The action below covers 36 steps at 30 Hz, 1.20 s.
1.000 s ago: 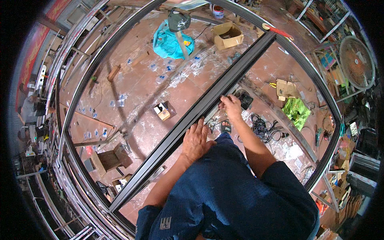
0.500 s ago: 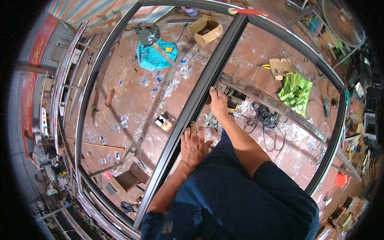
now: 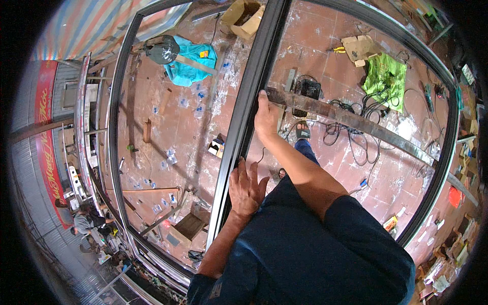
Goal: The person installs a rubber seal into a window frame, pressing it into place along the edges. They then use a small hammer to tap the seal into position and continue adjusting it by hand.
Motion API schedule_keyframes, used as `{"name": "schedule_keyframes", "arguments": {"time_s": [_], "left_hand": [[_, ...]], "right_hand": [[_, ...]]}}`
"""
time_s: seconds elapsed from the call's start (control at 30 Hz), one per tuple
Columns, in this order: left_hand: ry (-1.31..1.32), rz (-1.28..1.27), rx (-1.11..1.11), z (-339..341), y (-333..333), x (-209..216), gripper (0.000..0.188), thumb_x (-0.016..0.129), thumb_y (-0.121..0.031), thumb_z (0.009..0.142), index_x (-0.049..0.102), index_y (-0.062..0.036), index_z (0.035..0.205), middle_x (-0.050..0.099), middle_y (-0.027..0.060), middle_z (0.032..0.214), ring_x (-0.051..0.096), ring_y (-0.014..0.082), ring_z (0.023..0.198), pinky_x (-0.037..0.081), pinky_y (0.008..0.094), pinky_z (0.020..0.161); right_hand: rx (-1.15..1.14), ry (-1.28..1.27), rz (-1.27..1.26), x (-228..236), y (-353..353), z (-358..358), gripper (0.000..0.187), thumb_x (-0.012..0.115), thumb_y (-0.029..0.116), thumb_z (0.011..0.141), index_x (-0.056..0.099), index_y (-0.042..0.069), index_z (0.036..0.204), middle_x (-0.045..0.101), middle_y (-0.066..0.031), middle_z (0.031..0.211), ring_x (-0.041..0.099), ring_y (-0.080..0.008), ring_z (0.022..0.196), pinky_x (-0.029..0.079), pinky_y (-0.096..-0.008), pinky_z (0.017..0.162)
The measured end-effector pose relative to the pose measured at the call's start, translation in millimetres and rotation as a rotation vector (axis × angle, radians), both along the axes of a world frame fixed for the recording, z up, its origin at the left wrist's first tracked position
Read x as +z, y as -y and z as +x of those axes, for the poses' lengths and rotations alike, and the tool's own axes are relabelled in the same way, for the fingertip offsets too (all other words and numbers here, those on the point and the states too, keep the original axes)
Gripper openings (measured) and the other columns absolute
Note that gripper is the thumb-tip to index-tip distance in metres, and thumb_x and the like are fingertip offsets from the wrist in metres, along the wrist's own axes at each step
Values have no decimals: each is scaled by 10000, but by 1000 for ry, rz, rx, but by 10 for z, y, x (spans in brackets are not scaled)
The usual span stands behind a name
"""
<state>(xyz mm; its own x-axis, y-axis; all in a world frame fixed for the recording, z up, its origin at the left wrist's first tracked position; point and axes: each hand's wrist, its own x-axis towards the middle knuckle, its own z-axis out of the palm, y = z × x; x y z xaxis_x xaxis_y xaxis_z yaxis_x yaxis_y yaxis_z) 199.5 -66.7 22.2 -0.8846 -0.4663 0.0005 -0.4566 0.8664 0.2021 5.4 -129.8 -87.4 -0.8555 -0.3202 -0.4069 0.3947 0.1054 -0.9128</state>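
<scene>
The dark bar (image 3: 252, 76) spans the middle of the frame (image 3: 116, 91), which is held above the floor (image 3: 317, 33). The left hand (image 3: 246, 190) lies along the bar's near edge, fingers somewhat spread and thumb held apart, a resting touch that probably steadies it rather than pinches. Farther up, the right hand (image 3: 267, 117) hooks the same edge with its thumb raised against the side; its fingers are hidden, so I cannot tell how tightly they close. Spacing the hands likely gives control along the length. A steel beam (image 3: 351, 120) passes beneath the frame's right side, perhaps as a prop.
</scene>
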Motion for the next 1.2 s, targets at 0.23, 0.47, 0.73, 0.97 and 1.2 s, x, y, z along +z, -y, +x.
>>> {"name": "schedule_keyframes", "arguments": {"time_s": [0.23, 0.47, 0.73, 0.97, 1.2], "left_hand": [[20, -51, 5, 11, -31, 9, 558, 818, -323, 867, 622, -20, 1292, 557, 331, 1376, 567, 450, 1128, 495, 525, 974], [20, -4, 64, 37, -79, 38, 608, 873, -324, 799, 628, -14, 1261, 573, 336, 1374, 578, 465, 1131, 496, 537, 985], [-103, 20, 93, 64, -110, 68, 712, 850, -231, 768, 561, -33, 1388, 571, 329, 1407, 581, 453, 1115, 493, 523, 975], [-276, 217, 130, 234, -87, 97, 700, 862, -218, 863, 506, -52, 1443, 537, 365, 1457, 600, 563, 1252, 557, 558, 990], [-228, 344, 192, -821, 993, 724, 303, 794, -211, 938, 733, 13, 1134, 765, 205, 983, 762, 303, 825, 612, 376, 726]], "right_hand": [[-8, 155, 216, 394, 127, -97, 892, 385, 671, 1072, 707, -115, 798, 695, -340, 826, 697, -499, 890, 496, -553, 858], [-79, 193, 304, 636, 166, -55, 929, 361, 702, 1061, 741, -124, 871, 707, -384, 976, 680, -539, 1039, 497, -558, 927], [-124, 328, 277, 542, 307, -138, 947, 349, 720, 1059, 728, -147, 1027, 711, -379, 1063, 681, -518, 1053, 491, -566, 930], [345, -92, -36, -29, -509, 629, 653, 433, 544, 1106, 661, -64, 1036, 675, -239, 876, 662, -382, 864, 485, -518, 816], [804, -45, -256, -14, -809, 468, 435, 545, 388, 1083, 622, -13, 1234, 722, -176, 833, 741, -294, 734, 586, -428, 741]]}}
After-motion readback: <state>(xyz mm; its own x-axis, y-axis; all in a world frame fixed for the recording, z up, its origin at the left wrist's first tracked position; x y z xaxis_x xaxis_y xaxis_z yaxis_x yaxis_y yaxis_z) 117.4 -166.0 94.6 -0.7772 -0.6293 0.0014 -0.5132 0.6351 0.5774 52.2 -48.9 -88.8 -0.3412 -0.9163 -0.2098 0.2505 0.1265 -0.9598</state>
